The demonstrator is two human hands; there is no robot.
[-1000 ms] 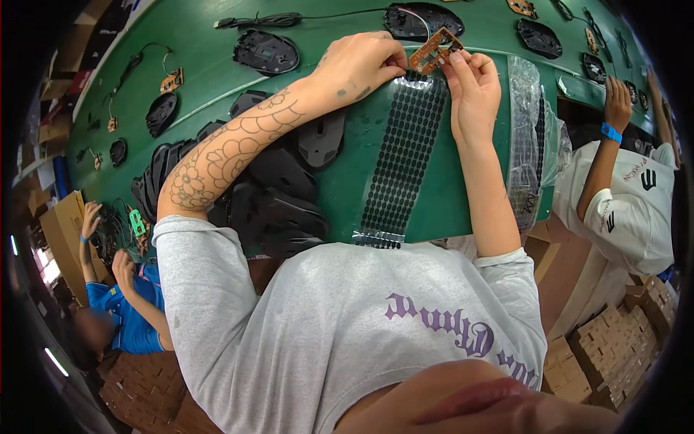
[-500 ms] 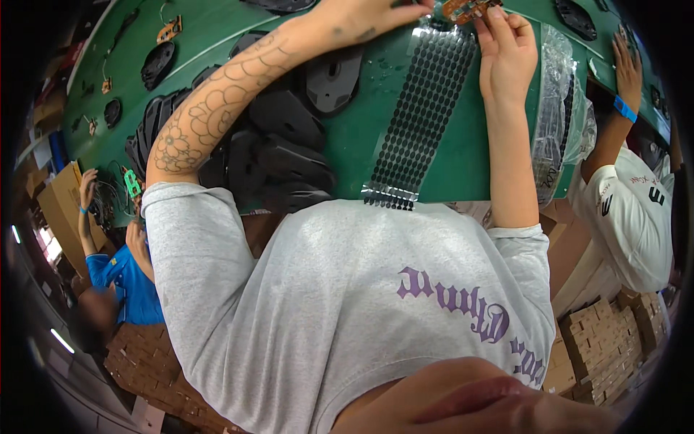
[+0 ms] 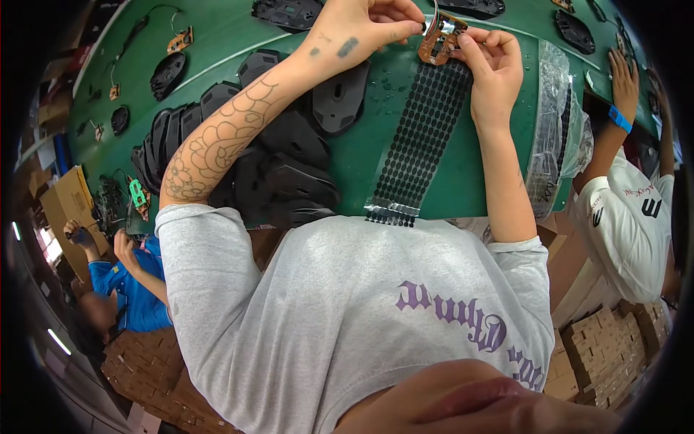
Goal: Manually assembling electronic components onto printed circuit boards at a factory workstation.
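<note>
Above the far end of a clear sheet of black oval pads (image 3: 419, 134), a brown circuit board (image 3: 438, 49) with a wire at its top is held up. My right hand (image 3: 497, 69) is closed on the board's right edge between thumb and fingers. At the board's left side, my left hand (image 3: 383, 25) has thumb and fingertips pinched together. Something small and dark seems to show at those fingertips, too small to name. The pad sheet lies on the green table (image 3: 463, 181) and reaches its near edge.
Black mouse-like shells (image 3: 289, 141) are heaped under my left forearm. Clear plastic wrapping (image 3: 553, 123) lies right of my right arm. A person in blue (image 3: 141, 282) sits at the left, another in white (image 3: 629, 217) at the right. Several boards and shells lie farther off.
Both hands and the circuit board have come lower in the picture, and the board now shows more fully. The person in blue at the left has moved their hands.
</note>
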